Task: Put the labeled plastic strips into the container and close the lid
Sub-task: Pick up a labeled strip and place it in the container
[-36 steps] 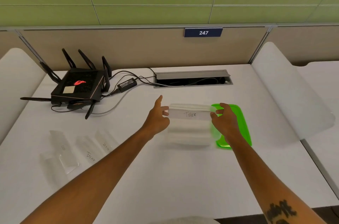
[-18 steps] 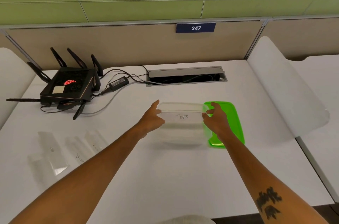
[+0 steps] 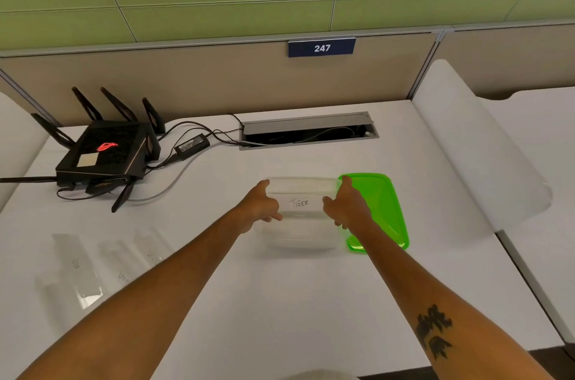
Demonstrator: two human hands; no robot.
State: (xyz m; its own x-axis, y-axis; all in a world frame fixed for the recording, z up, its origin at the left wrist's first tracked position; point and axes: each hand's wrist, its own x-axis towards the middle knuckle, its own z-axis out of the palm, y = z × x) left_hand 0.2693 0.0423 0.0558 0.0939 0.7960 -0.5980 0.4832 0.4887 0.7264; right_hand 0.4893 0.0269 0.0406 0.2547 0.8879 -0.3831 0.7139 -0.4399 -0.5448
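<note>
1. On the white desk (image 3: 311,301) a clear plastic container (image 3: 300,235) sits open-topped, a little toward 1 o'clock from the middle of the view.
2. A clear plastic strip hand-lettered "TIGER" (image 3: 299,203) is held level over the container's mouth, one end in each hand; whether it touches the rim cannot be told.
3. The left hand (image 3: 259,204) pinches the strip's 9 o'clock end, thumb raised toward 12, fingers curled beneath.
4. The right hand (image 3: 347,203) pinches the 3 o'clock end, its fingers bent around the edge and lying partly over the lid.
5. The bright green lid (image 3: 384,211) lies flat on the desk just beside the container at 3 o'clock, off the box.
6. Toward 8 o'clock, well apart from the container, more clear labeled strips (image 3: 77,267) lie on the desk; their writing is too faint to read.
7. At 10 o'clock stands a black router (image 3: 102,152) with upright antennas and a red glowing mark, its power adapter (image 3: 192,146) just beside it at 3 o'clock of the router.
8. Cables run from them to an open grey cable hatch (image 3: 308,130) at 12 o'clock.
9. Above that, on the beige partition, a blue plate reading 247 (image 3: 321,48) is fixed.
10. A dark tattoo (image 3: 433,331) marks the right forearm at 5 o'clock.
</note>
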